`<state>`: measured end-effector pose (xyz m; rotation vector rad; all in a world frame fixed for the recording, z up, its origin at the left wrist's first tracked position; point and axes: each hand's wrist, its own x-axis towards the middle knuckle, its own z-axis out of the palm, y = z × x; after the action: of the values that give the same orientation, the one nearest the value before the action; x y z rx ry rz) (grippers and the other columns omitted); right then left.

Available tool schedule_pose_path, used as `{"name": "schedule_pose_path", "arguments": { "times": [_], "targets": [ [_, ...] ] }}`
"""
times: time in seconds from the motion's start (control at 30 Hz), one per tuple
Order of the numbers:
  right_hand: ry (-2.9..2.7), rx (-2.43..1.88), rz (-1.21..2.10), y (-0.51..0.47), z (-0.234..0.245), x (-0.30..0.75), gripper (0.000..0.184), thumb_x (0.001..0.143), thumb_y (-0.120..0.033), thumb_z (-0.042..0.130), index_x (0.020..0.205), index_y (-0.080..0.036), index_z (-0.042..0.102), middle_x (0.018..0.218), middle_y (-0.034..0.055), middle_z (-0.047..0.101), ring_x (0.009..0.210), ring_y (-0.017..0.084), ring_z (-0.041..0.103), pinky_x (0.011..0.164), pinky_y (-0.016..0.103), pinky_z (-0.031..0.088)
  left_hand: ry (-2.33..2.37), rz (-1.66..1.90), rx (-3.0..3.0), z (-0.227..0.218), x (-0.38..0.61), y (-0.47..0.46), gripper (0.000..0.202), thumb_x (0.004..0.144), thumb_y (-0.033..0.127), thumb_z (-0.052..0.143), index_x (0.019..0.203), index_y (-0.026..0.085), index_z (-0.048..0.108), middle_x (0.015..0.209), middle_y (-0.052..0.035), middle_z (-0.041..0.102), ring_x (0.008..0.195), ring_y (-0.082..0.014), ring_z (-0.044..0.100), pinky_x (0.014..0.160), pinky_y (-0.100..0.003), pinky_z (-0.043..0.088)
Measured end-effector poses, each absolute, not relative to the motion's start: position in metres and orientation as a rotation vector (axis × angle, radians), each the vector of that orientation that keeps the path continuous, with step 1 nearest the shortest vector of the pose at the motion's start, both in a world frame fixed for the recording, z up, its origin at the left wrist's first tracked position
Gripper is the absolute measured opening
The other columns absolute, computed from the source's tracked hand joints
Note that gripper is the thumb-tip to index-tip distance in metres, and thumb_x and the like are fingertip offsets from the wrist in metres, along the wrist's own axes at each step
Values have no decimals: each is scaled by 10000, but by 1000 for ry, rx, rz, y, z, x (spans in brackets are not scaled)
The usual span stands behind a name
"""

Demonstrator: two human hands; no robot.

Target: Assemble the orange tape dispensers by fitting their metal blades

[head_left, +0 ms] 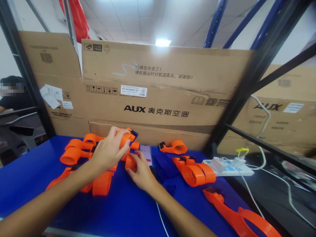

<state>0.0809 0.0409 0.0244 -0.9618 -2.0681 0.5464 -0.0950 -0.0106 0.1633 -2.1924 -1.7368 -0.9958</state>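
Observation:
My left hand [110,149] is closed around an orange strap [125,136], and a dark buckle-like end [133,132] sticks out beyond the fingers. Just below and to the right, my right hand [142,169] grips a hanging orange loop [130,162], which looks like part of the same strap. Several coiled orange straps lie left of my hands, among them a looped strap [71,154] and one nearer me [101,184]. A phone [146,154] with a lit screen is behind my right hand, partly covered by it.
More orange straps [196,172] lie to the right, near dark blue fabric [168,164]. A white power strip [232,167] with plugs and cables borders the blue tabletop [128,214]. Cardboard [158,98] walls off the back between dark posts. A person [13,90] is at far left.

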Motion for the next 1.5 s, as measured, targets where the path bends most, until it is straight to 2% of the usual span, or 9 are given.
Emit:
{"name": "schedule_pose_path", "arguments": {
  "times": [0.13,0.27,0.87,0.97,1.03,1.1,1.2,1.37,1.5],
  "targets": [
    [-2139,-1025,598,48,22,73,823,796,-188,742,1536,-221,381,1540,151,348,1401,317,454,1198,458,364,-1733,-1015,-2196,163,-96,-8,367,988,449,450,1309,312,565,1189,-63,556,938,-243,665,759,-363,525],
    [-2198,-926,579,56,26,65,777,810,-176,735,1514,-218,410,1454,140,458,1349,284,503,1191,437,369,-1736,-1023,-2168,165,-102,-8,373,994,465,442,1315,316,562,1217,-62,561,941,-246,665,765,-367,521],
    [-2186,-904,510,73,38,78,668,801,-259,713,1438,-180,529,1458,164,532,1344,326,478,1158,505,358,-1693,-1076,-2177,157,-97,-14,376,990,469,462,1314,310,568,1190,-67,541,902,-248,660,729,-369,512],
    [-1941,-920,609,76,49,90,586,784,-194,614,1369,-207,584,1346,127,630,1203,297,574,1049,476,450,-1685,-1079,-2219,146,-90,-14,389,1000,479,443,1324,296,558,1183,-75,528,853,-238,653,710,-371,513],
    [-1688,-902,850,78,57,101,541,802,-210,545,1341,-220,586,1176,90,707,966,237,657,847,383,536,-1670,-1096,-2259,139,-83,-14,394,1006,479,434,1334,290,541,1188,-81,516,839,-235,649,714,-379,518],
    [-1436,-855,1105,78,65,111,515,837,-283,540,1349,-224,552,958,44,727,735,183,647,637,291,511,-1641,-1134,-2320,132,-72,-15,393,1006,466,441,1344,283,521,1197,-86,503,872,-243,649,752,-398,528],
    [-1239,-811,1283,76,74,123,564,825,-392,666,1347,-231,526,690,-41,638,565,145,580,527,241,449,-1583,-1211,-2440,121,-52,-20,383,999,440,474,1347,284,507,1202,-89,492,973,-267,640,848,-444,532],
    [-1172,-860,1194,73,75,139,540,732,-355,797,1223,-237,606,814,-3,708,606,146,616,522,240,476,-1402,-1408,-2724,98,-26,-28,438,964,438,568,1365,283,482,1275,-100,518,1170,-295,578,1017,-487,477],
    [-1136,-883,1120,73,67,160,545,749,-396,791,1241,-249,607,766,-13,706,528,141,582,454,233,417,-1432,-2008,-2636,75,-13,-14,409,1007,472,484,1369,281,483,1350,-107,523,1315,-282,495,1134,-474,378]
  ]
}}
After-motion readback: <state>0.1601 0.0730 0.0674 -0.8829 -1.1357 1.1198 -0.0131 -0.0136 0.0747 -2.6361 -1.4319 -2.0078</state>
